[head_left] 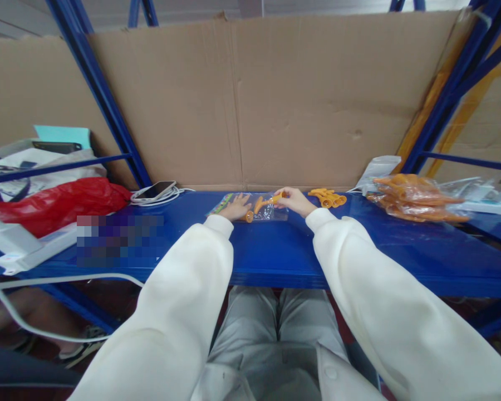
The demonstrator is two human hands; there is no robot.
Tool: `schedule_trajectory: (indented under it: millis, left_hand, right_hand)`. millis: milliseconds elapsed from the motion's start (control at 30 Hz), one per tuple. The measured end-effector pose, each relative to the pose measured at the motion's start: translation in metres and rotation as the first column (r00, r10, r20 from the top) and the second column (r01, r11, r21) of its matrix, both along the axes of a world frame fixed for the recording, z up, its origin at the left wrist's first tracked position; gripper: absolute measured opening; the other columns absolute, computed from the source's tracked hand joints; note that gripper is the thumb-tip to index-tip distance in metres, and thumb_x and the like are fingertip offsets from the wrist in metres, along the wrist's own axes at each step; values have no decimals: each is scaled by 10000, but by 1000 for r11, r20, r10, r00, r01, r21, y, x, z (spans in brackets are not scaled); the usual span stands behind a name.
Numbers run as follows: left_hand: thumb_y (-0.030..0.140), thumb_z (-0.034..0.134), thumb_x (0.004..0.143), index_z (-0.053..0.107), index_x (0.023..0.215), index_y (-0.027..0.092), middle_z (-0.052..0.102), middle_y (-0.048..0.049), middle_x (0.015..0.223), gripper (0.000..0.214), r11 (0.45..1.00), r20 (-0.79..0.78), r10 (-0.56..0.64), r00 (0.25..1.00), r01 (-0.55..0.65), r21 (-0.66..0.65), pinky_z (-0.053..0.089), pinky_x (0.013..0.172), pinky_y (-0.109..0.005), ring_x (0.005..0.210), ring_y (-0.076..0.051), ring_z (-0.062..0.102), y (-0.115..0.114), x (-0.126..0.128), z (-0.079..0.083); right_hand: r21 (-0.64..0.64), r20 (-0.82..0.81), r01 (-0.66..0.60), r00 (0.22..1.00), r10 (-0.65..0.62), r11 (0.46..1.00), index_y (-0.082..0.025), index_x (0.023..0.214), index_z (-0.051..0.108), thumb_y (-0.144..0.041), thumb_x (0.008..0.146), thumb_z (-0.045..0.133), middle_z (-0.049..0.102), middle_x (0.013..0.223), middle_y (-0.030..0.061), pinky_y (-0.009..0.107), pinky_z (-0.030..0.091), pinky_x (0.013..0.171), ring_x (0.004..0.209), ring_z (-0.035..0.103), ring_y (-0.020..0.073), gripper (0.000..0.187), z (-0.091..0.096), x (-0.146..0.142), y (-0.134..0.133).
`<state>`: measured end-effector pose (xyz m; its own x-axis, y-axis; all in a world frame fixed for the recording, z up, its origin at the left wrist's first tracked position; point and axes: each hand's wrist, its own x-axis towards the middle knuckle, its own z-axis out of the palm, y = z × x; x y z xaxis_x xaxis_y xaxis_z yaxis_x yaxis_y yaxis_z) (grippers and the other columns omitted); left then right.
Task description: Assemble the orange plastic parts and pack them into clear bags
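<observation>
My left hand (235,208) lies with fingers stretched out over a clear plastic bag (280,214) with a colourful printed end. Beside its fingertips is an orange plastic piece (249,216) with a round hollow end. Another orange piece (258,204) lies at the middle of the bag; whether it is inside I cannot tell. My right hand (294,200), at the bag's right end, pinches an orange tapered plastic piece (276,198). To the right of that hand lies a small pile of similar orange pieces (326,197).
Bagged orange pieces (415,197) are stacked at the right of the blue table (275,256). A phone (153,191) on a coiled white cable, a red plastic bag (67,203) and a white power strip (37,250) are at the left. Cardboard (300,100) walls the back between blue posts.
</observation>
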<state>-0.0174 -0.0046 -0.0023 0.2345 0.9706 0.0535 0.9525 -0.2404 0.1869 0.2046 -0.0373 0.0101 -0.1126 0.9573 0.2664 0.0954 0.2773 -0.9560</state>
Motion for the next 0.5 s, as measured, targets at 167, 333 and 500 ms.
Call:
schedule_trajectory:
  millis: [167, 333, 500]
  left_hand:
    - [384, 316, 1028, 324, 1627, 200, 217, -95, 1724, 627, 999, 58, 10, 998, -12, 39, 245, 1264, -433, 1600, -271, 177, -11, 4, 6]
    - [337, 303, 1012, 375, 1607, 211, 254, -93, 1716, 613, 973, 115, 205, 972, -215, 81, 229, 1261, -593, 1597, -309, 188, -13, 4, 5]
    - [397, 299, 1006, 350, 1618, 204, 274, -122, 1707, 644, 974, 54, 222, 974, -224, 30, 197, 1269, -598, 1600, -317, 167, -11, 2, 2]
  right_hand:
    - [-44, -13, -72, 997, 72, 996, -163, 867, 682, -35, 747, 793, 726, 704, -3, 224, 617, 676, 634, 703, 108, 208, -11, 3, 10]
    - [-4, 271, -45, 962, 45, 999, -135, 928, 743, -99, 717, 830, 741, 721, 21, 270, 598, 724, 658, 691, 142, 232, -18, 10, 21]
    - [216, 691, -84, 717, -92, 973, -121, 956, 801, -137, 774, 750, 783, 849, 48, 264, 541, 770, 787, 719, 194, 189, -12, 16, 13]
